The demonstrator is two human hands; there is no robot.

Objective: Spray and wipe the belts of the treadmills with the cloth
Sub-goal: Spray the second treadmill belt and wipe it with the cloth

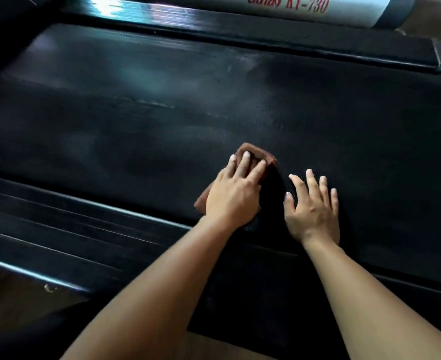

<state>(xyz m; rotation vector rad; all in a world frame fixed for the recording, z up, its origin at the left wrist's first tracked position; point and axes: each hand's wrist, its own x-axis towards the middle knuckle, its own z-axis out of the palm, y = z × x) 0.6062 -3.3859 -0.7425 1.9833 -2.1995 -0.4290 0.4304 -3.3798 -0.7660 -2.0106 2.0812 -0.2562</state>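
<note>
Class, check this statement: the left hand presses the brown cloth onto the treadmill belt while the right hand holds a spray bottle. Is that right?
Not quite. The right hand holds no spray bottle; it lies empty, fingers spread flat on the belt. The rest stands: the left hand presses the brown cloth onto the belt, as the head view shows.

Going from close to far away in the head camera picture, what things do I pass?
Black ribbed near side rail → left hand pressing the folded brown cloth → shiny black far side rail → white tube with red letters.
</note>
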